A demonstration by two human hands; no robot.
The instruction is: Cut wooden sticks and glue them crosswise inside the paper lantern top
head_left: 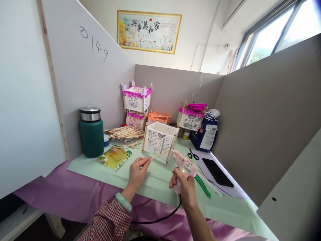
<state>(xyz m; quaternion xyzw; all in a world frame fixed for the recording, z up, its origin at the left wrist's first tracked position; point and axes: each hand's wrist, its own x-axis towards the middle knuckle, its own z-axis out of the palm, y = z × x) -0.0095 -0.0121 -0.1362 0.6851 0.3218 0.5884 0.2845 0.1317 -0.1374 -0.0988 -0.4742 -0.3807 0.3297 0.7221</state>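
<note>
Between the thumb and fingers of my left hand (138, 171) is the near end of a thin wooden stick (160, 154), which slants up to the right. My right hand (184, 184) is wrapped round the handle of a pink hot glue gun (185, 164) with a small lit light. Its nozzle is at the stick's far end; whether they touch I cannot tell. Just behind them stands a white box-shaped paper lantern (159, 142) with wooden corner sticks and ink drawings of branches and a bird. The gun's black cord (160, 220) hangs down below my right hand.
Left are a green thermos (91, 134), a yellow packet (114, 156) and a stick pile (126, 132). Decorated lanterns (136, 99) stand behind. Right are scissors (193, 154), green-handled pliers (203, 186), a black phone (217, 172) and a blue tissue pack (206, 132). Grey partitions (173, 83) enclose the table.
</note>
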